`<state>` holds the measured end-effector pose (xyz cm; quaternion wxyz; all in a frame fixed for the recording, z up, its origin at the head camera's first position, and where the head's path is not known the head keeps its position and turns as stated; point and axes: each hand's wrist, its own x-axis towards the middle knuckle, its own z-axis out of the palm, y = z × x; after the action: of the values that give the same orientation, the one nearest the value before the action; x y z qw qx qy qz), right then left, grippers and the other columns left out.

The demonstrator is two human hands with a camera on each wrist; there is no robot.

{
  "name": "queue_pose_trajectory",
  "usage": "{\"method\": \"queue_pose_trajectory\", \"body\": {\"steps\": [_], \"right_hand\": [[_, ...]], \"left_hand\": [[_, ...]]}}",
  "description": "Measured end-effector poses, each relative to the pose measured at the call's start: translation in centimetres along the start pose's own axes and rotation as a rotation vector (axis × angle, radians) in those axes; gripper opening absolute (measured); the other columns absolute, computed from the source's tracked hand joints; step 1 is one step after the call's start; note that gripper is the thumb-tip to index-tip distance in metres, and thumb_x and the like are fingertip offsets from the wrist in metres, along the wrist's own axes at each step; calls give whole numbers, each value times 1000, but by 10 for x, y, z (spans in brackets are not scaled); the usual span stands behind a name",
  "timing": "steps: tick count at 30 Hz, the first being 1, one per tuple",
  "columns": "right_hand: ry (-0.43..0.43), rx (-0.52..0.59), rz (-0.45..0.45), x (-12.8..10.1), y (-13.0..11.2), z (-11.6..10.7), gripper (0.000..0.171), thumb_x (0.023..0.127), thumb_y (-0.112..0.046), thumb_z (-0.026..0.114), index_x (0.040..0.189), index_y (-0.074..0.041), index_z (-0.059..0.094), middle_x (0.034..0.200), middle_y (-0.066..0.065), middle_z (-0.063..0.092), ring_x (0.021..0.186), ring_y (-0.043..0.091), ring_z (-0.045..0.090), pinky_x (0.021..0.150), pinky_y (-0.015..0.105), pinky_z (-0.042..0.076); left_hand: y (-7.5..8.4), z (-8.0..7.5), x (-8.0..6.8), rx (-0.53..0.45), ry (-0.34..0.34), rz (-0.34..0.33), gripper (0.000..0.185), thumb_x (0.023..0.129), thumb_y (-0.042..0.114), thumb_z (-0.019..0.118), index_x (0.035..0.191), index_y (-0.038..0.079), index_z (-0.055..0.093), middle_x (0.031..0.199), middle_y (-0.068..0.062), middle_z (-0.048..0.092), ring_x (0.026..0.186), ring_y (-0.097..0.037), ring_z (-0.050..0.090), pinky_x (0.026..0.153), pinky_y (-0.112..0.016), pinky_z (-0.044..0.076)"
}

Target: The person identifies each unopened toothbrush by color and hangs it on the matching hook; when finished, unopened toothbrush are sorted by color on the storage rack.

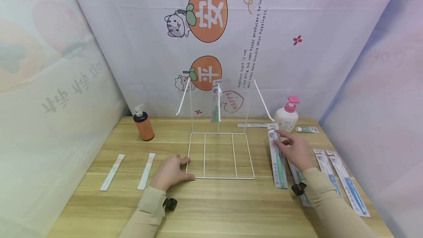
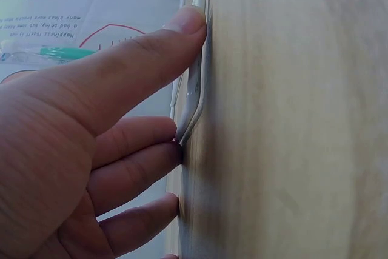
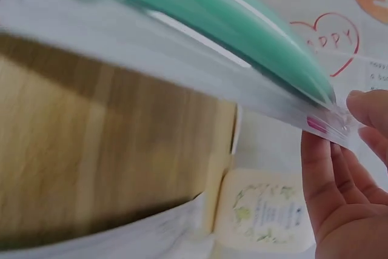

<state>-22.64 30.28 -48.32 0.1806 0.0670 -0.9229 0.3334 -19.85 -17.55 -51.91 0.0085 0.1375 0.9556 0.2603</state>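
A white wire rack (image 1: pixel 219 155) stands mid-table, its flat base on the wood. One packaged green toothbrush (image 1: pixel 216 102) hangs from its top bar. My left hand (image 1: pixel 185 168) lies flat at the base's front left corner, and its straight fingers (image 2: pixel 151 47) press against the white wire (image 2: pixel 197 89). My right hand (image 1: pixel 277 135) pinches the top end of another packaged green toothbrush (image 1: pixel 278 161) to the right of the rack. In the right wrist view the pack (image 3: pixel 200 22) is tilted up off the table, held by my fingertips (image 3: pixel 364 104) at its end.
More toothbrush packs (image 1: pixel 347 183) lie at the right edge. Two thin packs (image 1: pixel 112 172) lie at the left. An orange pump bottle (image 1: pixel 143 124) stands back left, a white pump bottle with a pink top (image 1: pixel 286 116) back right, with a small tube (image 1: pixel 307 129) beside it.
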Motion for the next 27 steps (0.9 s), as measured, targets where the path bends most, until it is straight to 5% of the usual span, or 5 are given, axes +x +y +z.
{"method": "queue_pose_trajectory", "body": {"steps": [7, 12, 19, 27], "right_hand": [[126, 103, -199, 3, -34, 9, 39, 92, -7, 87, 131, -10, 78, 113, 18, 79, 77, 28, 78, 55, 20, 54], [115, 177, -278, 0, -77, 10, 43, 90, -3, 88, 131, -11, 78, 122, 15, 76, 80, 24, 78, 68, 20, 61], [141, 337, -430, -8, -137, 11, 47, 86, 6, 88, 130, -9, 77, 116, 10, 76, 81, 20, 77, 65, 22, 62], [142, 517, -505, -24, -190, 4, 52, 82, 14, 88, 129, -5, 76, 121, 10, 73, 89, 16, 74, 68, 28, 64]], "left_hand": [[0, -1, -2, -1, 4, 2, 77, 72, 55, 98, 135, 16, 78, 144, -34, 61, 131, -50, 62, 102, -57, 55], [0, -2, -2, -5, 4, -3, 77, 72, 55, 98, 135, 16, 78, 144, -34, 61, 132, -50, 62, 103, -57, 55], [-1, -1, -2, -3, 3, 1, 78, 72, 56, 98, 136, 16, 78, 144, -35, 61, 132, -50, 62, 102, -57, 55], [-2, 1, 0, 8, 6, 8, 79, 72, 56, 98, 137, 16, 77, 145, -34, 60, 133, -51, 61, 105, -58, 54]]}}
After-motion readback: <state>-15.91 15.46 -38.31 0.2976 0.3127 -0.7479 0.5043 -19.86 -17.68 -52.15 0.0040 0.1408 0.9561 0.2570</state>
